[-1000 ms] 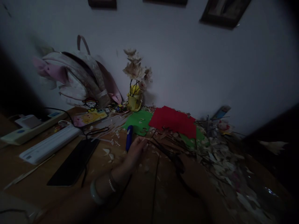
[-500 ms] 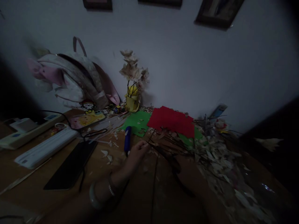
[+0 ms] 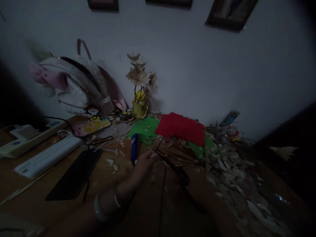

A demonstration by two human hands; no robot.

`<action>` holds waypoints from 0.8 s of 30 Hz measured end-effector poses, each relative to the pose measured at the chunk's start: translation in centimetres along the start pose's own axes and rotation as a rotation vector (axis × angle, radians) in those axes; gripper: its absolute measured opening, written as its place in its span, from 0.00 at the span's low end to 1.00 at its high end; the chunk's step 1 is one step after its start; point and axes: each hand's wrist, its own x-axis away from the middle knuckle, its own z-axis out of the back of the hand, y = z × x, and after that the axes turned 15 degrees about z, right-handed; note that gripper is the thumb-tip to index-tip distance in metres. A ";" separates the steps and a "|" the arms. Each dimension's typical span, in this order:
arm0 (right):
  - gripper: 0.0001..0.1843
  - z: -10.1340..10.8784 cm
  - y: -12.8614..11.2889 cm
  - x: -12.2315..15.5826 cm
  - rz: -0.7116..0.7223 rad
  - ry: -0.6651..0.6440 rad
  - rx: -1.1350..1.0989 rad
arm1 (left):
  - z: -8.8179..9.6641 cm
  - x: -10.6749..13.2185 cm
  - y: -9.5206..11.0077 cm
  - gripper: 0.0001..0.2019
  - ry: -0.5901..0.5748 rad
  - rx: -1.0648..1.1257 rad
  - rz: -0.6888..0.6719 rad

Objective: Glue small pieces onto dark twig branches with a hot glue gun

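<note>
The scene is very dim. My left hand (image 3: 143,164), with bracelets on the wrist, reaches over the wooden desk (image 3: 49,204) and pinches the end of a thin dark twig (image 3: 161,154) beside a blue pen-like tool (image 3: 134,148). My right hand (image 3: 195,186) lies in shadow lower right and grips dark scissors (image 3: 179,172), whose blades point toward the twig. A heap of dark twigs and pale paper scraps (image 3: 222,164) spreads to the right. A red paper sheet (image 3: 182,128) overlaps a green sheet (image 3: 145,130) behind the hands.
A yellow vase with pale paper flowers (image 3: 140,85) stands at the wall. A pale backpack (image 3: 76,85) leans at the left. A black phone with a cable (image 3: 74,176), a white bar (image 3: 46,156) and a power strip (image 3: 29,136) lie at the left.
My left hand has shifted a little toward the twigs; the camera tilted slightly. The right hand stays on the scissors.
</note>
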 end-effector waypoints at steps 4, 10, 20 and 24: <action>0.17 -0.2 0.0 0.0 -0.022 -0.005 -0.009 | 0.0 0.1 -0.1 0.10 0.023 0.041 0.005; 0.18 -0.2 -0.3 0.0 -0.020 0.008 -0.004 | -0.1 0.0 -0.5 0.10 0.073 0.003 -0.018; 0.16 -0.1 -0.3 0.1 -0.021 0.003 -0.006 | -0.5 0.6 0.3 0.15 0.090 -0.093 -0.040; 0.15 -0.1 -0.6 0.4 -0.021 0.025 0.004 | -0.5 0.5 0.3 0.16 0.041 -0.083 -0.024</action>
